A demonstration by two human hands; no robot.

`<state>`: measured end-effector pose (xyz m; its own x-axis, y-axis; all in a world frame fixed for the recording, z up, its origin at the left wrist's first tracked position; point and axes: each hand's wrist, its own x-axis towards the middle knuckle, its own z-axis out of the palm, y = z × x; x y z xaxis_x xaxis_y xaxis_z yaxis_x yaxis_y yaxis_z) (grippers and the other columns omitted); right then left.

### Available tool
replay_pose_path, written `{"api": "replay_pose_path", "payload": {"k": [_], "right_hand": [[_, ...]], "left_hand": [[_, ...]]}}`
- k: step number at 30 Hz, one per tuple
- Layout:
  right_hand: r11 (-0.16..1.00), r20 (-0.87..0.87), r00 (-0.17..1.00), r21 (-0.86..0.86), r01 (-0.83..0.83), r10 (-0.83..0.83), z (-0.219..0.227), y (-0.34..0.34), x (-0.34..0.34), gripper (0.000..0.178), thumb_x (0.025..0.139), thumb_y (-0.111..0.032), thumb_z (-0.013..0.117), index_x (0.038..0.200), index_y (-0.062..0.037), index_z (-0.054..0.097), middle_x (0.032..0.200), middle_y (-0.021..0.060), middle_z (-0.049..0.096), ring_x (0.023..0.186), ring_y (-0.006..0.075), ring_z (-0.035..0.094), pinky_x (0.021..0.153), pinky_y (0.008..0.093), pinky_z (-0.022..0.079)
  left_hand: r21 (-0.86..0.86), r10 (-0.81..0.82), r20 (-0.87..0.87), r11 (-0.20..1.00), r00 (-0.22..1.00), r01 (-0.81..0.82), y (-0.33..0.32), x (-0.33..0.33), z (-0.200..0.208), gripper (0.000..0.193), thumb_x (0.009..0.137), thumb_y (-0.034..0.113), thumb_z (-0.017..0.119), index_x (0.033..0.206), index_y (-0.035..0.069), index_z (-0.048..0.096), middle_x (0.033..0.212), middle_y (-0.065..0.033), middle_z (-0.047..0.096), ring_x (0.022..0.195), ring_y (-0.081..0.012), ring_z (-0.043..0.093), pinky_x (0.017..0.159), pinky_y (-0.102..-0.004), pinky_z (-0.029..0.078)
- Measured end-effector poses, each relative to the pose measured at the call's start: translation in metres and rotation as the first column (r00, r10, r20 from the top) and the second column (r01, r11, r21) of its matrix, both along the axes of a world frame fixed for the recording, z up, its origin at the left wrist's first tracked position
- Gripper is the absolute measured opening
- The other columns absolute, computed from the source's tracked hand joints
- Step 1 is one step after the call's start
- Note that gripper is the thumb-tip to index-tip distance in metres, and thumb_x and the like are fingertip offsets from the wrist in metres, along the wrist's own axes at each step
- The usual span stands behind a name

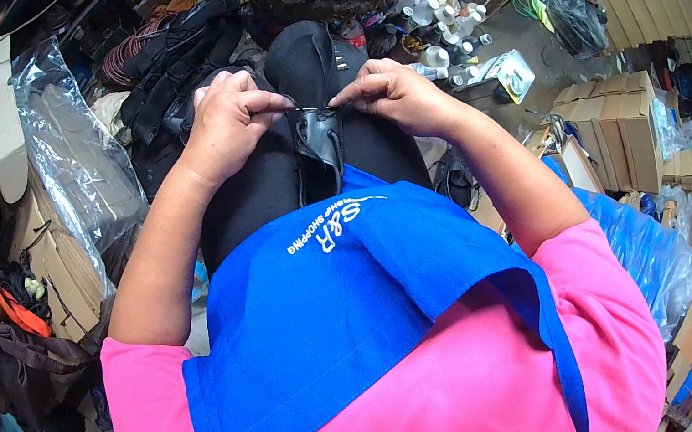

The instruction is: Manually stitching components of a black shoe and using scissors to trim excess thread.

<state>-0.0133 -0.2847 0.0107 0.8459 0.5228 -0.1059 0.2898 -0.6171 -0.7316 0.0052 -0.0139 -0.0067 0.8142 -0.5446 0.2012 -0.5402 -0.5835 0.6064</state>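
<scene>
A black shoe lies between my thighs, its sole end pointing away from me. Its dark upper with a strap hangs toward my lap. On the left side of the shoe, my left hand is closed, with thumb and forefinger pinched at the shoe's edge. Opposite it, my right hand pinches in the same way. A thin, light strand shows between the two sets of fingertips, across the shoe; its exact kind is too small to tell. A blue apron covers my lap.
Several white bottles stand beyond my right hand, beside a small white box. Cardboard boxes are stacked at the right. Cardboard sheets and clear plastic lean at the left. Dark bags lie near my left elbow.
</scene>
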Motion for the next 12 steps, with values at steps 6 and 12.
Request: {"api": "replay_pose_path", "payload": {"k": [6, 12], "right_hand": [[1.000, -0.019, 1.000, 0.017, -0.006, 0.006, -0.0026, -0.0012, 0.0033, 0.026, 0.084, -0.007, 0.064, 0.106, -0.0172, 0.072, 0.081, 0.0021, 0.053, 0.086, 0.0174, 0.052, 0.082, 0.0306, 0.043], [0.998, -0.126, 0.992, 0.065, -0.009, 0.017, -0.0061, -0.0038, 0.0064, 0.026, 0.084, -0.009, 0.065, 0.107, -0.0172, 0.073, 0.081, 0.0010, 0.052, 0.086, 0.0160, 0.051, 0.081, 0.0303, 0.043]], "left_hand": [[0.022, 0.007, -0.025, 1.000, 1.000, -0.006, -0.0006, 0.0026, 0.0016, 0.020, 0.071, 0.013, 0.075, 0.088, 0.024, 0.075, 0.073, 0.0021, 0.051, 0.082, -0.0192, 0.051, 0.078, -0.0362, 0.035], [0.019, -0.068, -0.069, 0.997, 0.995, 0.070, -0.0022, 0.0068, 0.0006, 0.021, 0.072, 0.011, 0.073, 0.090, 0.022, 0.075, 0.074, 0.0018, 0.052, 0.083, -0.0177, 0.050, 0.082, -0.0347, 0.034]]}}
